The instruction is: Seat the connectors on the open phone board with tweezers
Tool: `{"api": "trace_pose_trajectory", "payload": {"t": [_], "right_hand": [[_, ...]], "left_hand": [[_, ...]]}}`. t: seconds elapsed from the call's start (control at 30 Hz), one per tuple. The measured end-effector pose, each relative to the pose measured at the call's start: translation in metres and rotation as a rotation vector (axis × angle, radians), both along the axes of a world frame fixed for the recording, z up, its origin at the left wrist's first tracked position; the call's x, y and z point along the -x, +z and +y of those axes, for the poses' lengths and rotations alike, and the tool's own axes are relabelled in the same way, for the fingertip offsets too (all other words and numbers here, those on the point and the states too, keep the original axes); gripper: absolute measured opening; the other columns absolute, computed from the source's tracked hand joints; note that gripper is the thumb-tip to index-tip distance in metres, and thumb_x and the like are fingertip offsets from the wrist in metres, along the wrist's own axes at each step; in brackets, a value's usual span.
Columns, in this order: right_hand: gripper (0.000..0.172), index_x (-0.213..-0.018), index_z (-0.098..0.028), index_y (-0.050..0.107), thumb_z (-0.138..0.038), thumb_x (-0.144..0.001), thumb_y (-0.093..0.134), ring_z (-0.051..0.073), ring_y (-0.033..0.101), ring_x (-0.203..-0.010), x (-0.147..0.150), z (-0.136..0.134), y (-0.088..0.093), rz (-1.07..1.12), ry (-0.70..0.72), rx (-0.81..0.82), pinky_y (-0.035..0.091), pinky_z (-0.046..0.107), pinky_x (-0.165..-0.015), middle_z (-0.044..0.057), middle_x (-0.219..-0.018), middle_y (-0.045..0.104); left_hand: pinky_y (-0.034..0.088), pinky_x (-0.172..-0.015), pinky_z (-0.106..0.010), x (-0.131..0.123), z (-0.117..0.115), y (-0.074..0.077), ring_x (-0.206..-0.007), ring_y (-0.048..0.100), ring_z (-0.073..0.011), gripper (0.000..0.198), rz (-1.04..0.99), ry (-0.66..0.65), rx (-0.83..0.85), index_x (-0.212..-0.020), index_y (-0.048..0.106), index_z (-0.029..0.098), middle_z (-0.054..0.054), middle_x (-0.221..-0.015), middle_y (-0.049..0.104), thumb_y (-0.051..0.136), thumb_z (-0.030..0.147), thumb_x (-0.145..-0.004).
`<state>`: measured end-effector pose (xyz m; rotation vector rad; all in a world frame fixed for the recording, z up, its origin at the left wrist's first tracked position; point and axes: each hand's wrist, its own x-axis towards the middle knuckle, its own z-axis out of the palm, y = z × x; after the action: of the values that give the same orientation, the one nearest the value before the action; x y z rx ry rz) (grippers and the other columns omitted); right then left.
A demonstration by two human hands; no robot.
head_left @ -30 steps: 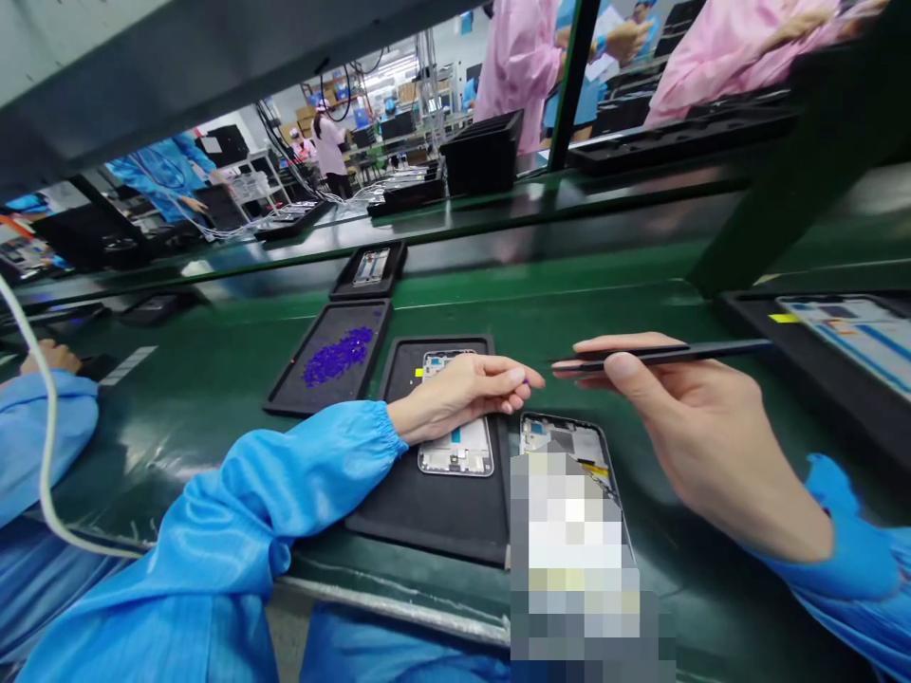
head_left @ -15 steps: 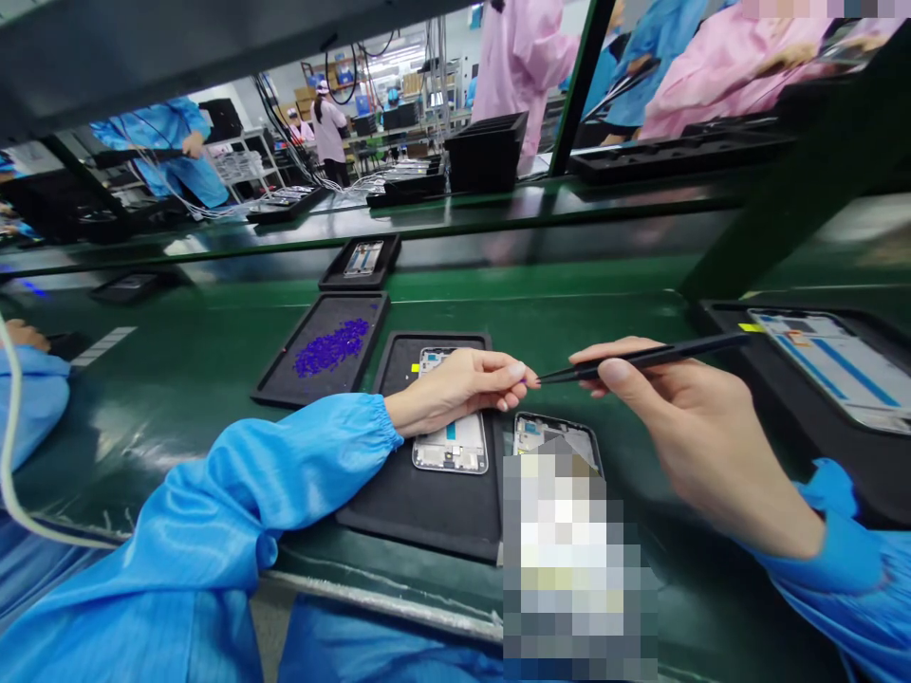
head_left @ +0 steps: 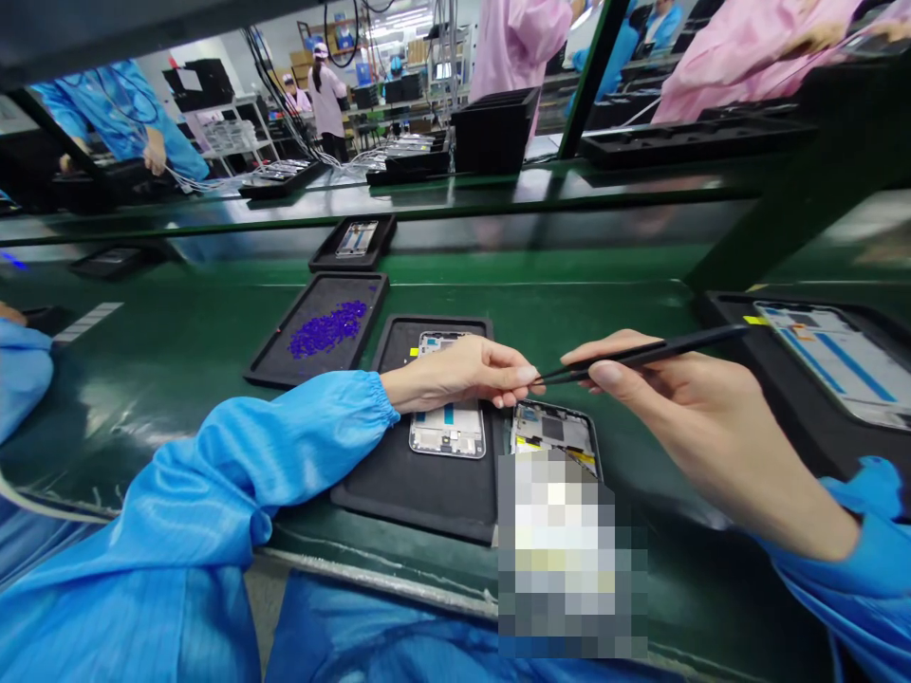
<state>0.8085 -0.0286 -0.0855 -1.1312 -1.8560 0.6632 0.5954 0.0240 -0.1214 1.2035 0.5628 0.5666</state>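
Observation:
My right hand [head_left: 683, 408] grips black tweezers [head_left: 661, 351], their tips pointing left and meeting the fingertips of my left hand [head_left: 484, 372]. The left thumb and index finger are pinched together at those tips; whatever sits between them is too small to make out. Under my left wrist lies a silver phone frame [head_left: 448, 434] with blue strips, on a black tray [head_left: 419, 493]. A second phone frame [head_left: 562, 427] is just right of that tray, its lower part covered by a blurred patch. Behind my left forearm, a black tray [head_left: 270, 365] holds many tiny purple pieces [head_left: 327, 329].
Another phone frame [head_left: 832, 351] rests in a black tray [head_left: 733, 332] at the right. A small tray [head_left: 320, 258] with a frame stands farther back. A green post [head_left: 769, 209] slants at the right. Co-workers in pink [head_left: 512, 47] and blue [head_left: 128, 104] stand beyond the bench.
The view has shifted slightly, so the trays appear a little higher. My hands stay close together, the tweezer tips still at my left fingertips.

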Motion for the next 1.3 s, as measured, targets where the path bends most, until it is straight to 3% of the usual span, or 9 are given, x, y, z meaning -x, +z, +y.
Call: {"api": "trace_pose_trajectory", "payload": {"t": [0.37,0.93,1.3], "right_hand": [[0.027,-0.088,-0.026,0.075,-0.048,-0.093,0.061,0.023,0.065,-0.081,0.0002,-0.0002,-0.0024,-0.018,-0.058,-0.003,0.048,0.035,-0.071,0.002,-0.094,0.073],[0.020,-0.090,-0.026,0.075,-0.041,-0.094,0.062,0.020,0.067,-0.083,0.0013,0.0007,-0.0021,-0.003,-0.013,-0.048,0.050,0.032,-0.072,0.000,-0.094,0.073],[0.019,-0.091,-0.025,0.077,-0.041,-0.094,0.066,0.019,0.067,-0.082,-0.0006,-0.0004,-0.0060,0.003,-0.019,-0.078,0.053,0.032,-0.079,0.001,-0.091,0.073]], "left_hand": [[0.038,-0.063,-0.021,-0.0036,-0.0040,0.0004,-0.062,0.052,-0.0038,0.049,-0.056,0.045,0.106,-0.081,0.068,0.006,0.000,-0.073,0.061,0.089,0.048,-0.068],[0.038,-0.063,-0.021,-0.0054,-0.0061,0.0013,-0.061,0.053,-0.0036,0.048,-0.078,0.070,0.115,-0.080,0.068,0.006,0.001,-0.070,0.060,0.090,0.047,-0.067],[0.042,-0.064,-0.020,-0.0041,-0.0051,-0.0067,-0.063,0.055,-0.0034,0.044,-0.101,0.071,0.101,-0.086,0.070,0.007,0.000,-0.075,0.063,0.086,0.046,-0.073]]}}
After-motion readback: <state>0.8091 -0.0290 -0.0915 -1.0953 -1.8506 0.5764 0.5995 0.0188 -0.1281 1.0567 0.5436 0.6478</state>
